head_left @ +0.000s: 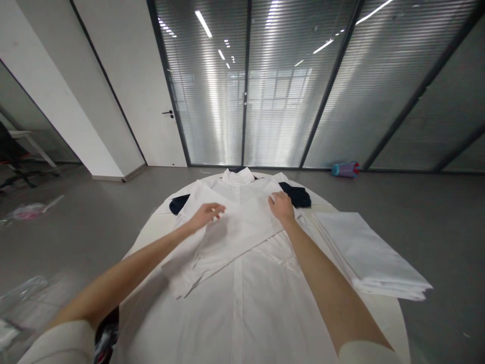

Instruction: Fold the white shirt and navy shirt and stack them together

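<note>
A white button-up shirt (237,303) lies front up on a round table, its collar (238,176) at the far end. One long sleeve (231,237) is folded across the chest and slants down to the left. My left hand (205,214) is just over the left side of the chest, fingers apart and slightly bent, holding nothing. On the right, near the shoulder, my right hand (281,206) rests on the white cloth with its fingers laid out. Dark cloth (295,195) sticks out from under the shirt on both sides.
A folded stack of white cloth (373,253) sits at the table's right, overhanging its edge. The pale tabletop (392,323) shows beside it. Clear plastic wrapping (26,296) lies on the floor at left. A blue and pink bundle (344,169) lies by the glass wall. An office chair (15,156) stands far left.
</note>
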Motion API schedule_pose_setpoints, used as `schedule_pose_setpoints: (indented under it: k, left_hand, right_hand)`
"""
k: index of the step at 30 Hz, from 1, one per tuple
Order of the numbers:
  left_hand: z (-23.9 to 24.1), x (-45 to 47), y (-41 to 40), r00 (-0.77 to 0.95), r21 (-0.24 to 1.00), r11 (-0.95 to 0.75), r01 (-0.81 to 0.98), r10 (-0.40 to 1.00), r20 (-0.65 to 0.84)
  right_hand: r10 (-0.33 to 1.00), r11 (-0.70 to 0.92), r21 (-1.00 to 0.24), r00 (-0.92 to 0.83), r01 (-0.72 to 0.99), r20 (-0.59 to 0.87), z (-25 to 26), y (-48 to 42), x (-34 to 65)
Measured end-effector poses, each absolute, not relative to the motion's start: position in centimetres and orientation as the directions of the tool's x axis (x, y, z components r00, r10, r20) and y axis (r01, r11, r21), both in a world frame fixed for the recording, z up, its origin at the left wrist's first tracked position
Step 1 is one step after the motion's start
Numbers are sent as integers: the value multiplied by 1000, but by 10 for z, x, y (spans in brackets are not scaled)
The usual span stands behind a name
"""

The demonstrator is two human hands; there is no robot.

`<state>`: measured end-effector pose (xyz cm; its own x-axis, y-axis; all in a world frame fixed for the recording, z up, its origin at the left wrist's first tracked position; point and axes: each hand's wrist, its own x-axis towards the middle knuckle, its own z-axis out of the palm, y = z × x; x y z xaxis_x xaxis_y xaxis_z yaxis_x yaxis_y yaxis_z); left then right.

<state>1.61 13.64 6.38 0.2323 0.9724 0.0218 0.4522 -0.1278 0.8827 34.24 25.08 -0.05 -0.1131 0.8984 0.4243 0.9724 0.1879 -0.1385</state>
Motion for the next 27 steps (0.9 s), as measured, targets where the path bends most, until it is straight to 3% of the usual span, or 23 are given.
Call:
schedule_pose_setpoints:
  k: [1, 3, 6, 16, 27]
  left_hand:
    - [74, 17, 169, 204, 974, 11, 225, 977, -58]
    - [89, 19, 229, 169, 955, 199, -220, 972, -164]
    - [91, 27, 292, 73, 921, 186, -341, 983, -171]
    - [53, 40, 360, -62, 931, 117, -346, 987, -147]
    - [3, 39, 359, -162, 992, -122, -33, 980, 115]
  right_hand:
    - [889, 214, -150, -128, 965, 440, 0, 251, 343]
    - [883, 241, -162, -147, 957, 446, 0, 252, 344]
    - [879, 269, -169, -170, 948, 445, -2, 256, 347]
    - [886, 271, -225, -152, 936, 437, -7, 258, 349]
    - [919, 266, -360, -123, 894, 375, 3, 258, 349]
